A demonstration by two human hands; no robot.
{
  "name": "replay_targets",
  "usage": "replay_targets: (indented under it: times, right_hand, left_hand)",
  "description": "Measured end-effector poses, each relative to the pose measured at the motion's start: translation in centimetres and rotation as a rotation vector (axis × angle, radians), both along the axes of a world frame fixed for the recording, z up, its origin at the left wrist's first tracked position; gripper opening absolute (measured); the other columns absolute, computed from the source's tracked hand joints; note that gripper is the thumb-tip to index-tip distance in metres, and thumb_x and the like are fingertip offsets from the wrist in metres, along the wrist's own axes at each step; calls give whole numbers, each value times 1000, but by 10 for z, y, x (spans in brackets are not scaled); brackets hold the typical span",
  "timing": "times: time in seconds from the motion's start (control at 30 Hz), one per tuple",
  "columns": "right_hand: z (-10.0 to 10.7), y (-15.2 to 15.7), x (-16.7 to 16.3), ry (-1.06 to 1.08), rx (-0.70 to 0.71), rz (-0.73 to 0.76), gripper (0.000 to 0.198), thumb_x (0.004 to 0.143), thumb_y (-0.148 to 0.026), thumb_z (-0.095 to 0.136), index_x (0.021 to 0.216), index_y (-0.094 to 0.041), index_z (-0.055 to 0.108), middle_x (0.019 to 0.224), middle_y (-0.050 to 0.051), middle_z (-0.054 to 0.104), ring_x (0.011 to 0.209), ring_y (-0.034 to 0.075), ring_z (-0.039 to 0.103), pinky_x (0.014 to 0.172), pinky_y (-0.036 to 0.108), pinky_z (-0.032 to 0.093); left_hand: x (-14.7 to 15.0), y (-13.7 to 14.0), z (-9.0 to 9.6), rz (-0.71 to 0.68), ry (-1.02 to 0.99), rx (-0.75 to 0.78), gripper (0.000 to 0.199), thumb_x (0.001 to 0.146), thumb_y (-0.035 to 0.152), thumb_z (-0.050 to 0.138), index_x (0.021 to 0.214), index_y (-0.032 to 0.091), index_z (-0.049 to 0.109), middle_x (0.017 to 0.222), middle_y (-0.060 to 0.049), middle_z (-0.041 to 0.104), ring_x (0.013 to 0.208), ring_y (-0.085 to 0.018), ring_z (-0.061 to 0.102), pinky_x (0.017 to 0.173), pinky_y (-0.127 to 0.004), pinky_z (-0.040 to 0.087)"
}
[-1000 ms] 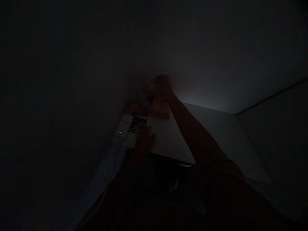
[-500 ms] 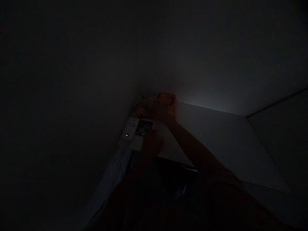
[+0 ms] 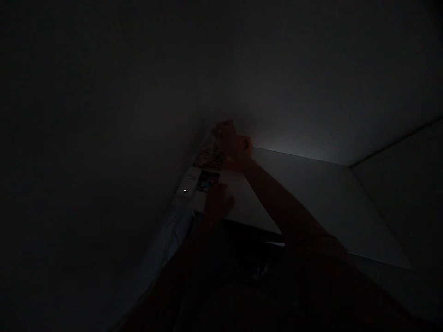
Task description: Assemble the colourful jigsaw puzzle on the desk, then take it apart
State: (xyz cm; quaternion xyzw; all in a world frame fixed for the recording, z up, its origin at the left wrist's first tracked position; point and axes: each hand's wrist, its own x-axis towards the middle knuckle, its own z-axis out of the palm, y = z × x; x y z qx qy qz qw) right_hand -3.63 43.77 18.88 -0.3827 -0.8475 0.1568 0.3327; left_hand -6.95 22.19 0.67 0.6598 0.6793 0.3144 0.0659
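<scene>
Very dark, so detail's limited. Your left hand (image 3: 218, 203) lies flat, fingers spread, on the desk (image 3: 311, 203) near edge, prob. bracing you, just right of the white device w/ a lit dot (image 3: 184, 190). Past that device, your right hand (image 3: 231, 145) is curled round colourful packets (image 3: 209, 159) in the corner; exact grip can't tell. Bare pale walls meet behind.
</scene>
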Motion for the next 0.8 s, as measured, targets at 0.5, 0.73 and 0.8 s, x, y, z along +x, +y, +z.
replay_targets:
  times: [0.5, 0.73, 0.8]
  right_hand:
    - [-8, -68, 243, 366, -205, -147, 59, 96, -83, 76, 108, -25, 71, 138, 11, 58, 90, 20, 74, 60, 35, 72]
    - [-77, -100, 358, 422, -248, -336, 49, 91, -74, 77, 106, -28, 70, 128, 11, 69, 101, 28, 79, 89, 52, 74]
    - [-94, -110, 389, 433, -237, -387, 48, 88, -73, 80, 104, -29, 70, 128, 11, 72, 106, 29, 78, 96, 53, 71]
  left_hand:
    - [36, 26, -5, -259, -258, 187, 138, 70, 74, 108, 172, 18, 33, 165, -26, 54, 146, -42, 63, 127, -61, 53]
    - [114, 56, 8, -427, -130, 101, 118, 87, 66, 100, 177, 15, 41, 177, -25, 51, 166, -42, 49, 141, -57, 39]
    - [107, 76, 19, -415, -38, 143, 120, 88, 71, 97, 179, 15, 43, 182, -23, 47, 171, -42, 43, 144, -57, 31]
